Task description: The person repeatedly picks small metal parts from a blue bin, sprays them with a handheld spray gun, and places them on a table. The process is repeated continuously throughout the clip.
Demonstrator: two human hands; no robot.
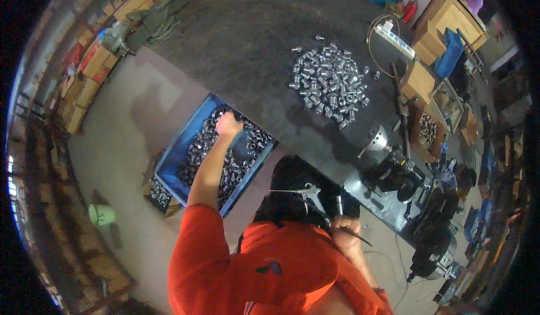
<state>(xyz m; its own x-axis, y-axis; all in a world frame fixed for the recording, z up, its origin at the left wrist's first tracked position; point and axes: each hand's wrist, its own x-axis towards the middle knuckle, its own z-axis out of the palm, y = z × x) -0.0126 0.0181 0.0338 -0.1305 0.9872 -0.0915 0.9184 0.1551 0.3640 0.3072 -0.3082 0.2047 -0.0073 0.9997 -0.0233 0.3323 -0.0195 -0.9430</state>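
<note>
My left hand (229, 125) reaches down into a blue plastic bin (179, 146) on the floor, its fingers curled into the heap of small silver metal sleeves (239, 163) that fills it. My right hand (347, 229) is closed on the grip of a silver air blow gun (306, 193) near the front edge of the dark workbench (253, 45). The gun's thin nozzle points left. A dark hose trails from the hand to the right. A loose pile of the same silver sleeves (331, 84) lies further back on the bench, out of reach of both hands.
A small machine with a silver funnel-shaped part (378, 140) and black clamps stands at the bench's right. Cardboard boxes (419, 81), one holding more metal parts, sit beyond it. A green bucket (101, 214) stands on the floor to the left, and stacked cartons line the far left wall.
</note>
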